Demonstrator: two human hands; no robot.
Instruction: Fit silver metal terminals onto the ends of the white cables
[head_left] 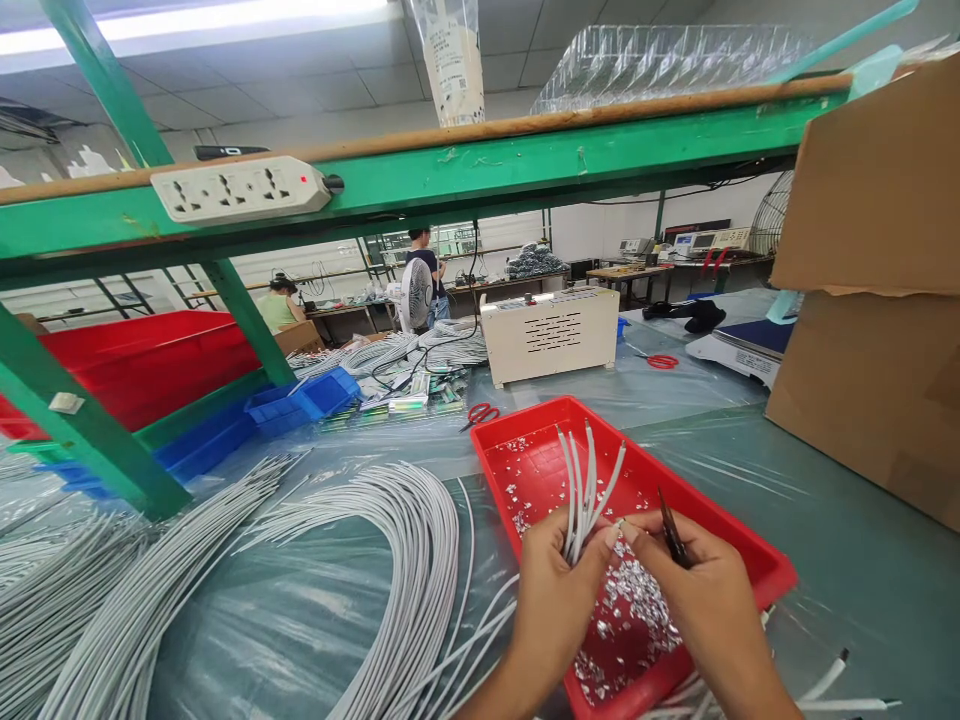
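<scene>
Left hand (551, 600) is clamped around a small bunch of white cables (581, 490), ends fanning up toward twelve o'clock. Right hand (709, 600) is pinched on dark tweezers (673, 530), tip meeting the cable ends right at the left fingertips (611, 537). Best kept low over the red tray (750, 545) so the silver scraps (630, 610) drop inside, working one end at a time. Out at nine o'clock, the big looped cable bundle (405, 560) rests on the plastic-covered table (862, 560).
</scene>
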